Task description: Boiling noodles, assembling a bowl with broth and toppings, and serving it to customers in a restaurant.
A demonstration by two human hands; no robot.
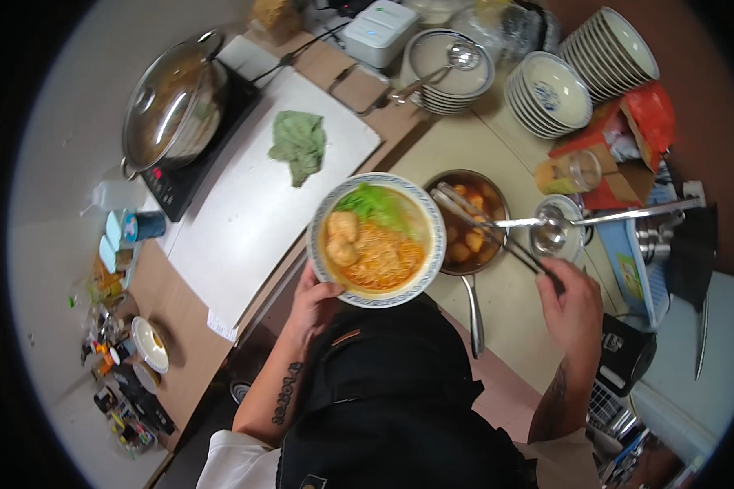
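Observation:
My left hand (pixel 315 302) grips the lower left rim of a patterned bowl (pixel 376 239) that holds noodles in orange broth, green lettuce and pale round pieces. In my right hand (pixel 567 305) are metal tongs (pixel 514 247); their tips reach over a saucepan (pixel 470 272) to the right of the bowl. Chunks and balls sit in dark red-brown broth in the pan, and its metal handle points toward me. Beyond the tongs, a ladle (pixel 549 235) rests over a small patterned bowl (pixel 574 249).
A lidded pot (pixel 168 110) stands on an induction cooker (pixel 183 183) at the upper left. A green cloth (pixel 300 147) lies on a white board (pixel 244 220). Stacked bowls (pixel 547 95), stacked plates (pixel 449 67) and a jar (pixel 569 172) stand at the back right.

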